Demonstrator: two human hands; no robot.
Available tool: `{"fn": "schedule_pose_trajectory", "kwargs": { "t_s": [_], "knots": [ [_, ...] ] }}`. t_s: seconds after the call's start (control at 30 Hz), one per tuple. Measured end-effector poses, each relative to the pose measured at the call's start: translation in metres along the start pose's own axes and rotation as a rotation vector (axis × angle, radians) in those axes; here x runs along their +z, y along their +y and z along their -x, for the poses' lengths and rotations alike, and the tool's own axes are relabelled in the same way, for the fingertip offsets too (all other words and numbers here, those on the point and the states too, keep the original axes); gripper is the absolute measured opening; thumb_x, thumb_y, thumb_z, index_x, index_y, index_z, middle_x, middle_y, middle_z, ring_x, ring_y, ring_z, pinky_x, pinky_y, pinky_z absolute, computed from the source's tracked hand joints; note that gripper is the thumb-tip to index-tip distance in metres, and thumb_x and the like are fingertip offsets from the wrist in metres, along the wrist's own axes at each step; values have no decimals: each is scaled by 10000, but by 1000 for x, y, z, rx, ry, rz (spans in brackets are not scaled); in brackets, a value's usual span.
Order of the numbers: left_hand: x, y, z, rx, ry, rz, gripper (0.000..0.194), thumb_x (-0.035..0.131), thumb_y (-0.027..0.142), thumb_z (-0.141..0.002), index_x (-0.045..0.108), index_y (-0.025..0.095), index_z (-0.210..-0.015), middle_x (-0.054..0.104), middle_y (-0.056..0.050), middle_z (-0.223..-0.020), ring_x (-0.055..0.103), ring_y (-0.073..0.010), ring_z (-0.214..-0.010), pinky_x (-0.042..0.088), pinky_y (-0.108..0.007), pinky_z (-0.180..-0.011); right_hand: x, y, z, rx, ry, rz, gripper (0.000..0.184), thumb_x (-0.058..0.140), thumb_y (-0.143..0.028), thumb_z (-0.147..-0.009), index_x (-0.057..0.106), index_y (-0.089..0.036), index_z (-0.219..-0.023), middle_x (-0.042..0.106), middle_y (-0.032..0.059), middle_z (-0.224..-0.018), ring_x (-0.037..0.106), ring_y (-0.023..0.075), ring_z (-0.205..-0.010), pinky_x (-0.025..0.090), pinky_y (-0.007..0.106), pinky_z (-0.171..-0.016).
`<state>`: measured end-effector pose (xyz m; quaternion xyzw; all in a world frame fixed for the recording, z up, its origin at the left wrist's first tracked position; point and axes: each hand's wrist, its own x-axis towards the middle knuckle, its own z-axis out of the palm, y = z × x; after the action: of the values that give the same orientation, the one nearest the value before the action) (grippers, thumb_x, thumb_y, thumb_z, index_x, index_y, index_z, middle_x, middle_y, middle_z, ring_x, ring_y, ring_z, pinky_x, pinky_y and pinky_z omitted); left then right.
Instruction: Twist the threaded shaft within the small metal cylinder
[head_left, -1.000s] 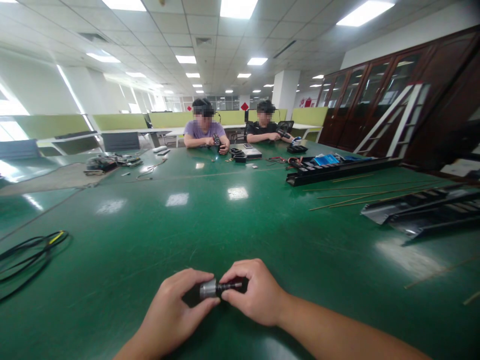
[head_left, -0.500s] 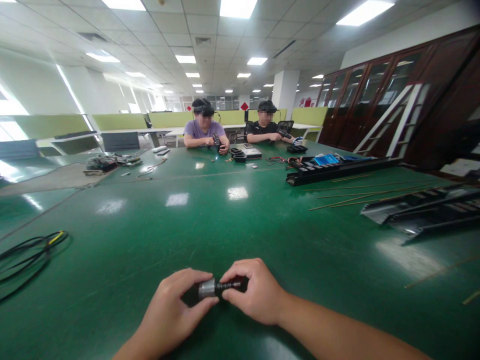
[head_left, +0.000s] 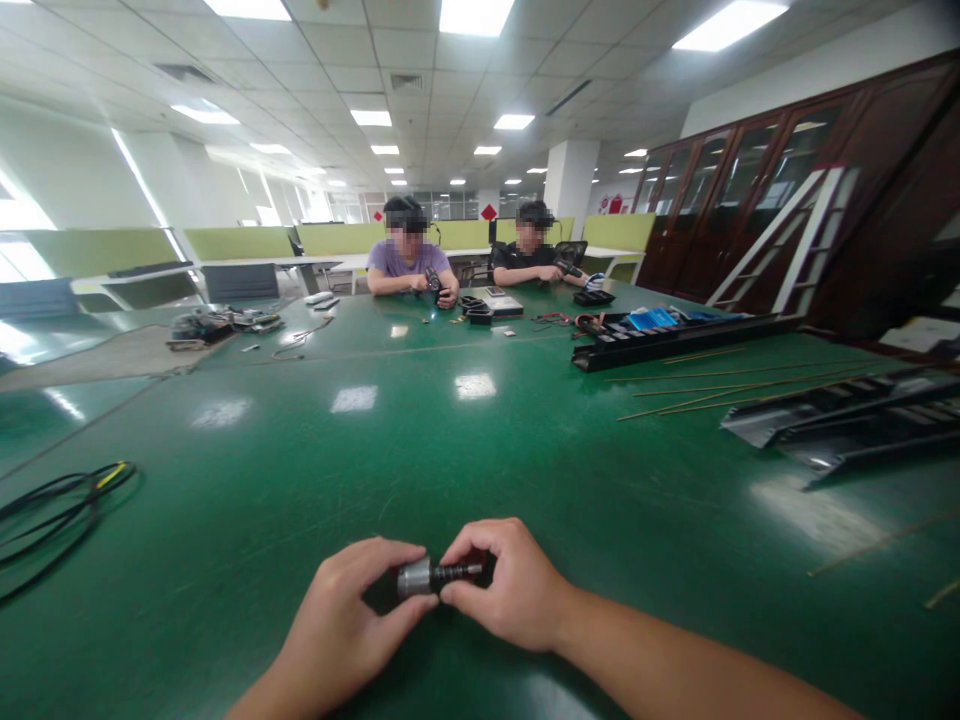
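Left hand (head_left: 337, 610) is part open in a C, fingertip on the far side and thumb on the near side of a silver cylinder (head_left: 415, 578). Right hand (head_left: 517, 590) is in a tighter pinch, forefinger and thumb at the inner end of a dark ribbed shaft (head_left: 453, 573), bright tip (head_left: 474, 569) pointing toward the right palm. Cylinder and shaft sit in line between the hands, roughly level; can't tell if they're one piece or just butted, or if they touch the green surface (head_left: 390, 470) under them. For good control I'd hold the left as the fixed side, grip square across the cylinder, and let only the right fingertips do fine work. Line up both axes first, light force, no side load; the ribs probably give decent grip, the smooth cylinder likely slips or rolls if squeezed off centre. Low over the surface is sensible in case it drops. Further out, left of the hands, a black cable coil (head_left: 56, 515); forward right, dark channels (head_left: 847, 425), then thin rods (head_left: 705, 402). Far ahead, two people (head_left: 409, 265) (head_left: 529, 255) across the surface, well apart.
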<state>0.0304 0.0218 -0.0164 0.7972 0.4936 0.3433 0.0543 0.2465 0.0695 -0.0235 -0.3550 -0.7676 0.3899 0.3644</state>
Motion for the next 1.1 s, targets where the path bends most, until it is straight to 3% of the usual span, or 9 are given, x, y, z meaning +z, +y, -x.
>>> {"fn": "schedule_pose_trajectory", "kwargs": {
  "t_s": [0.43, 0.73, 1.1],
  "knots": [
    [1, -1, 2, 7, 2, -46, 268, 744, 397, -826, 694, 287, -1066, 769, 5, -936, 741, -203, -831, 608, -295, -749, 0, 1, 1, 28, -11, -20, 89, 727, -181, -698, 743, -183, -785, 682, -13, -673, 578, 124, -601, 399, 216, -573],
    [0, 2, 0, -34, -58, -53, 249, 682, 414, -874, 706, 265, -1072, 772, -26, -963, 741, -210, -848, 606, -286, -764, 0, -4, 0, 28, -6, -29, 74, 717, -187, -706, 745, -176, -774, 687, -2, -677, 581, 133, -605, 411, 219, -567],
    [-1, 2, 0, -65, -81, -62, 224, 633, 441, -909, 694, 297, -1070, 769, 7, -979, 738, -204, -870, 600, -294, -780, 0, -2, -1, 29, 0, -41, 73, 720, -170, -696, 742, -176, -766, 681, -4, -665, 580, 131, -598, 408, 217, -558]
  ]
}}
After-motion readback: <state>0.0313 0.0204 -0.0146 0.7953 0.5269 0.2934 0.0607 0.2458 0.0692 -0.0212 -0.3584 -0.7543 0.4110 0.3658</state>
